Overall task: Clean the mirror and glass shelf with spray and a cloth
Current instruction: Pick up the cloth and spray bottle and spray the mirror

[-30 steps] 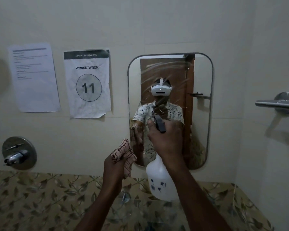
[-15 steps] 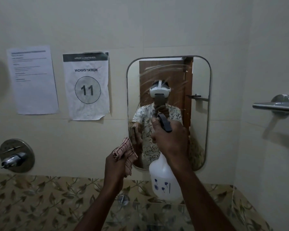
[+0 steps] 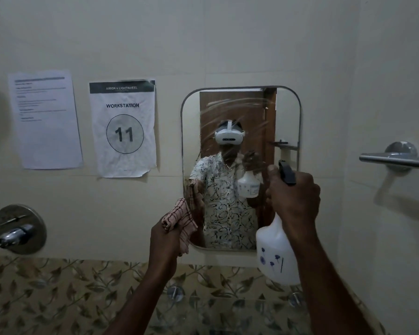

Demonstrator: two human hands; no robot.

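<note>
Now right hand (image 3: 294, 197) shifted out to the mirror's right edge versus a second ago, fist clamped round the spray bottle (image 3: 277, 252) neck, white body hanging below the grip, black trigger head poking above. Left hand (image 3: 163, 234) pinching the bunched checked cloth (image 3: 179, 220), raised above the fist, at the mirror (image 3: 240, 112) lower-left corner. Streaks arcing across upper glass; looks sprayed, wipe likely next, glass shelf (image 3: 228, 308) below both grips untouched.

Two hands: a left hand (image 3: 166, 234) and a right hand (image 3: 294, 198). One cloth (image 3: 179, 220), one spray bottle (image 3: 275, 256), one mirror (image 3: 241, 117). Two papers: one text sheet (image 3: 45, 119), one sign (image 3: 124, 128). One tap (image 3: 18, 229). One bar (image 3: 397, 160). Two shelf studs (image 3: 175, 293).
</note>
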